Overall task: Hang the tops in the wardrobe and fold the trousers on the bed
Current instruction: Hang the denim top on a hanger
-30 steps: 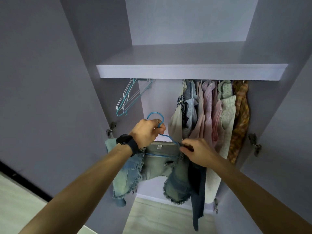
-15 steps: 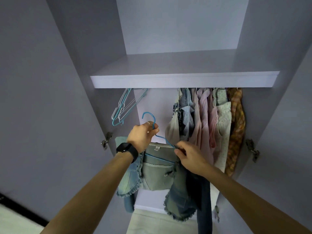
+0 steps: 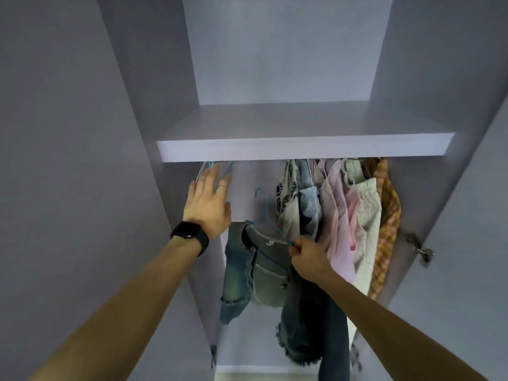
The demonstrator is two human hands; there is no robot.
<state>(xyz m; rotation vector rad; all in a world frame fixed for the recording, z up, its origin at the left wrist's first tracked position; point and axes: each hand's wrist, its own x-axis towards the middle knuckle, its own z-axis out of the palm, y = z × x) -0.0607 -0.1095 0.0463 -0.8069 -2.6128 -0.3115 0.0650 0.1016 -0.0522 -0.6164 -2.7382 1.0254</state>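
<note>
Left hand [image 3: 209, 199], fingers extended, is raised at bare wire hangers [image 3: 204, 171] beneath the wardrobe shelf [image 3: 275, 151]. Right hand [image 3: 308, 257] pinches one arm of the blue hanger [image 3: 265, 204], which carries a frayed denim top [image 3: 264, 270]. Hung tops [image 3: 343, 210] crowd the right side.

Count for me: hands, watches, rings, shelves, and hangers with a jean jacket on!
Hands: 2, left hand and right hand
Watch: 1
Ring: 1
Shelf: 1
Blue hanger carrying the jean jacket: 1
Total: 6

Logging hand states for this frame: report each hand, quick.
Left hand: open, fingers straight, raised at the spare hangers.
Right hand: pinching the blue hanger that carries the denim top.
</note>
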